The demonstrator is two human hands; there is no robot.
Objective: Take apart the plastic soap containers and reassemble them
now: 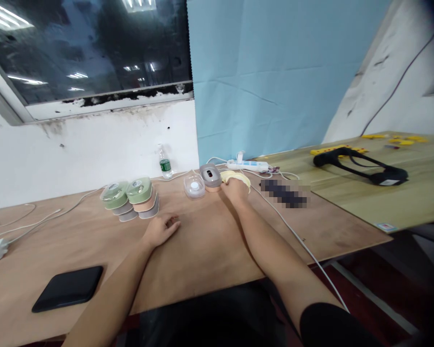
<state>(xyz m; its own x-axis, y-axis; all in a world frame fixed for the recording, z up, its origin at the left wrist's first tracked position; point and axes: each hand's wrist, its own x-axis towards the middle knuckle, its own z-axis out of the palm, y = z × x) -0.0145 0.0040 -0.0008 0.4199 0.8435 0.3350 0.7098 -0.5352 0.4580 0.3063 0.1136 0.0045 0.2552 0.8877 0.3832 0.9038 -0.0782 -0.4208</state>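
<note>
My left hand (162, 230) rests on the brown table (198, 260), fingers loosely curled, thumb apart, nothing visible in it. Just beyond it stand two stacks of small rounded boxes (143, 195) in green, grey and peach, with clear covers on top. Farther right, my right hand (236, 189) has its fingers closed on a pale yellow cloth (244, 179); its fingertips are partly hidden. Left of that hand is a box with a grey top (210, 176) and a peach base, showing a dark oval opening. Beside it lies a clear plastic cover (194, 187).
A water bottle (165, 164) stands against the wall. A white power strip (248, 165) with cables lies at the back. On the left is a black flat case (68, 287). A blurred dark object (284, 193) lies right; a black headset-like frame (361, 166) sits on the neighbouring table.
</note>
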